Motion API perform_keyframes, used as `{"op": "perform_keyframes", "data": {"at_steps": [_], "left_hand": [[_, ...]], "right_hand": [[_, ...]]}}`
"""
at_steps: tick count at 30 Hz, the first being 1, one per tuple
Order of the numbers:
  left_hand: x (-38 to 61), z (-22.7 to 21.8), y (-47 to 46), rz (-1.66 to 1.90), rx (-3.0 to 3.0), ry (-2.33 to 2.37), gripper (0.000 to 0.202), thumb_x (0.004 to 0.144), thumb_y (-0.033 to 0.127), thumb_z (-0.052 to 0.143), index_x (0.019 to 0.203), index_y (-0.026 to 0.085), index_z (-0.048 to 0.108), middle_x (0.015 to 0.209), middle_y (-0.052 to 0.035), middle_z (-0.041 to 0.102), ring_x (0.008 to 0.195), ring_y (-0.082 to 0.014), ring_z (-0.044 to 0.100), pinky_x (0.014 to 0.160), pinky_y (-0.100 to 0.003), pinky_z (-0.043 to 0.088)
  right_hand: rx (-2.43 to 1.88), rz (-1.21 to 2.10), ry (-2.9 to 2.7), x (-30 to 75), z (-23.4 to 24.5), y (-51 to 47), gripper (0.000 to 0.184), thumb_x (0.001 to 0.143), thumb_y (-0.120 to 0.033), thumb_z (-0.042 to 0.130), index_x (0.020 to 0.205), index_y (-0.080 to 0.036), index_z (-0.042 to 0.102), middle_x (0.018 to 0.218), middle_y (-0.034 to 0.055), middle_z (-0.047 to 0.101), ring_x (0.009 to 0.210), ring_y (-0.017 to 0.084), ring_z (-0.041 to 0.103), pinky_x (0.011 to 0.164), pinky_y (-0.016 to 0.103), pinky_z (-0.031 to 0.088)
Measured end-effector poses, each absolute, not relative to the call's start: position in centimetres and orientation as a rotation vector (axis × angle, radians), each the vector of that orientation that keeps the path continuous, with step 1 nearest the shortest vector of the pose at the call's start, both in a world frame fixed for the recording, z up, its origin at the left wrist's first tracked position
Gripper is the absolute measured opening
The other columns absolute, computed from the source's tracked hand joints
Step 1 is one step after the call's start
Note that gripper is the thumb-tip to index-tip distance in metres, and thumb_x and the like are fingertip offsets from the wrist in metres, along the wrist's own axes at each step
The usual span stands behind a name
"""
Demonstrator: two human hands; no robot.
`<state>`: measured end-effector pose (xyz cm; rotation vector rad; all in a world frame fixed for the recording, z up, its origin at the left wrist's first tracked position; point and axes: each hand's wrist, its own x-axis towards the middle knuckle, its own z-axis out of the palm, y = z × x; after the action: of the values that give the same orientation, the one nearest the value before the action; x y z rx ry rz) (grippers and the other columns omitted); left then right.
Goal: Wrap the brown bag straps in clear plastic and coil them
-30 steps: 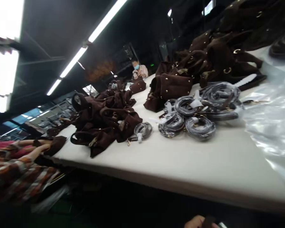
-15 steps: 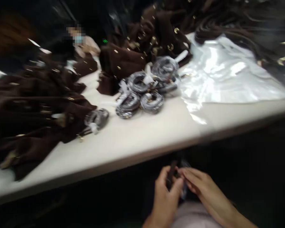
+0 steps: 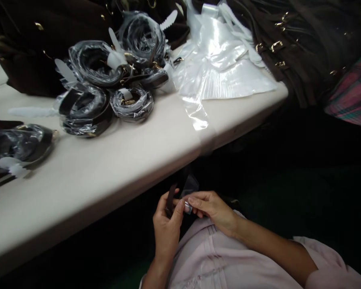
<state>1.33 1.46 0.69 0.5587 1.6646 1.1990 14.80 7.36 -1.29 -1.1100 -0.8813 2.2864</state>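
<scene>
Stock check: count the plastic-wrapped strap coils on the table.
6 wrapped coils: far left, front left, front right, middle left, middle right, rear. Others may hide beneath.

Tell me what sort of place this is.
Likely a handbag workshop's packing table: plastic-wrapped coiled straps, a pile of clear bags and brown bags with gold fittings lie on it.

Dark brown strap (image 3: 170, 197), narrow, approx upright, held low in front of person, clear plastic wrap (image 3: 190, 185) at upper end.
</scene>
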Motion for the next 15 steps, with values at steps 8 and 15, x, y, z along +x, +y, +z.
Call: {"op": "perform_keyframes", "data": {"at_steps": [8,15], "left_hand": [[1.5,0.7,1.0,1.144,0.631,1.657,0.047,0.087,0.053,0.058,0.115,0.016,0.06,0.053,0.0071,0.046,0.045,-0.0056,0.034,0.044,-0.016,0.028],[0.9,1.5,-1.3,1.155,0.756,1.581,0.059,0.08,0.063,0.062,0.117,0.018,0.064,0.049,0.0074,0.035,0.043,-0.0062,0.025,0.04,-0.019,0.021]], "right_hand": [[-1.306,1.992,-0.788,15.2,-2.3,8.4,0.041,0.069,-0.05,0.083,0.067,-0.012,0.067,0.062,-0.0013,0.053,0.056,0.007,0.035,0.051,0.023,0.023],[-1.055,2.228,-0.185,16.1,-3.0,9.8,0.039,0.065,-0.038,0.09,0.075,-0.012,0.063,0.075,0.0012,0.06,0.061,0.005,0.046,0.047,0.013,0.031]]}}
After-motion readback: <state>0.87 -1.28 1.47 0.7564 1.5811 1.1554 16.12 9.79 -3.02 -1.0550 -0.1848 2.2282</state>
